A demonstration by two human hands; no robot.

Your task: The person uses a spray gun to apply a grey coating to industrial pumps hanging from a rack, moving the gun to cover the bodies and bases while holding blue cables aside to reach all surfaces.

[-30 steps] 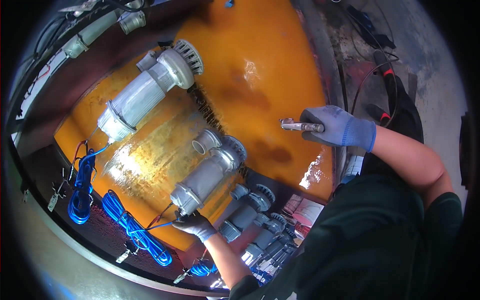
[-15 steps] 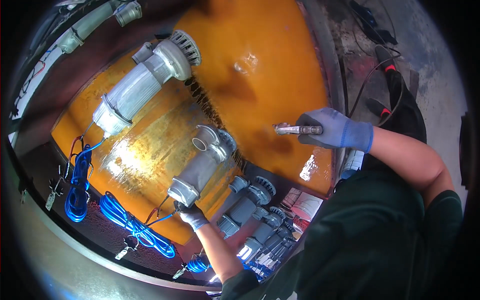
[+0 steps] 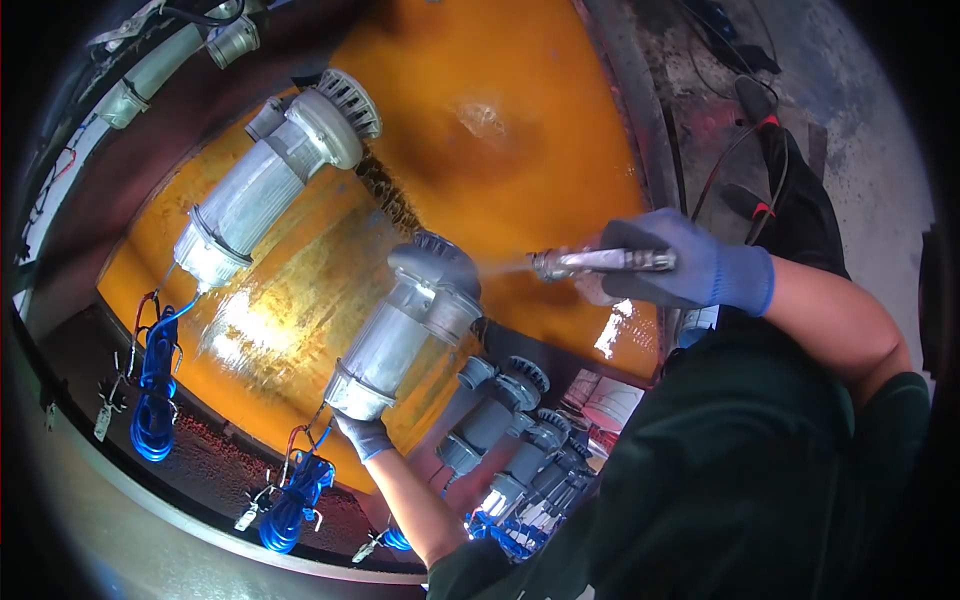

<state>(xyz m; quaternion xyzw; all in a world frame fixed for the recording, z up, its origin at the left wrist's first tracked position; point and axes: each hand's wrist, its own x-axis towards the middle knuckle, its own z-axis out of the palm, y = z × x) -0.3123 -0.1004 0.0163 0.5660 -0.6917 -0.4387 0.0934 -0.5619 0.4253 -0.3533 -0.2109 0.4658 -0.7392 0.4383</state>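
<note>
pump point(image 3: 372, 345) has rolled round, spray gun point(image 3: 600, 262) clenched in right hand point(image 3: 690, 262) now spits mist point(image 3: 505, 267), so spraying's on; left hand point(image 3: 365, 436) fingers hidden, can't tell

pump point(image 3: 378, 340): silver-grey, cylindrical, aslant | spray gun point(image 3: 600, 261): metallic, right of pump, misting toward pump's wide end

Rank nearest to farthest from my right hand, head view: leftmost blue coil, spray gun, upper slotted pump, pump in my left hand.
1. Spray gun: in right hand
2. Pump in left hand: centre-left
3. Upper slotted pump: upper left
4. Leftmost blue coil: far left
</note>
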